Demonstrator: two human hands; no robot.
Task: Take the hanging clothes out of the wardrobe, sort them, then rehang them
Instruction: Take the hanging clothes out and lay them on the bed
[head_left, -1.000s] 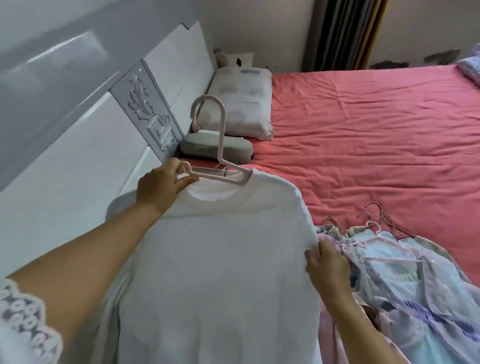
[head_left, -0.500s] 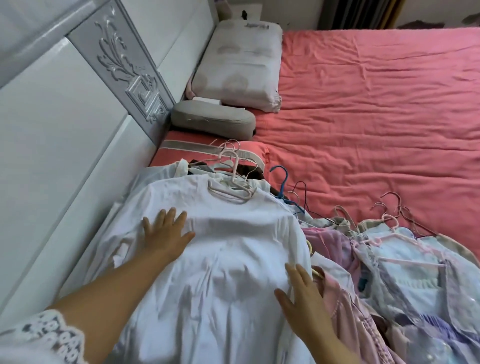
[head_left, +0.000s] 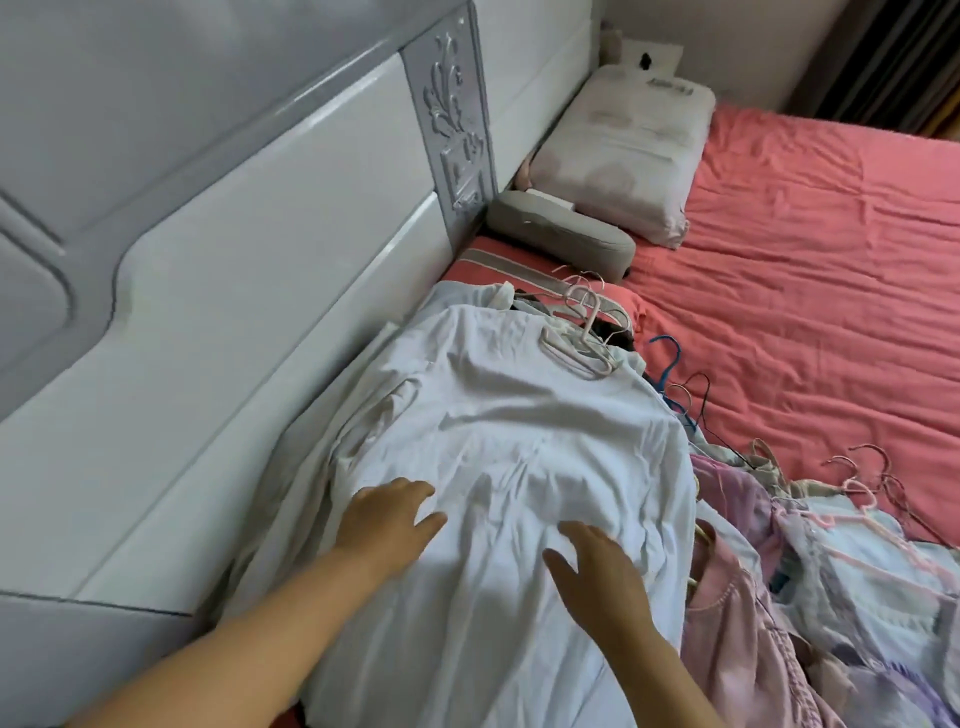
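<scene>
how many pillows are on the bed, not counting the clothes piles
3. A white pillow lies far back by the headboard, a small grey cushion sits just in front of it, and a red striped pillow lies partly under the clothes pile. More may be hidden under the clothes.

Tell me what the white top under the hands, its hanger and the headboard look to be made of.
White top: thin soft fabric, perhaps cotton; it creases finely.
Pale pink hanger: looks like smooth moulded plastic.
Headboard: hard glossy white and grey panels, perhaps lacquered board; light reflects off it.
</scene>
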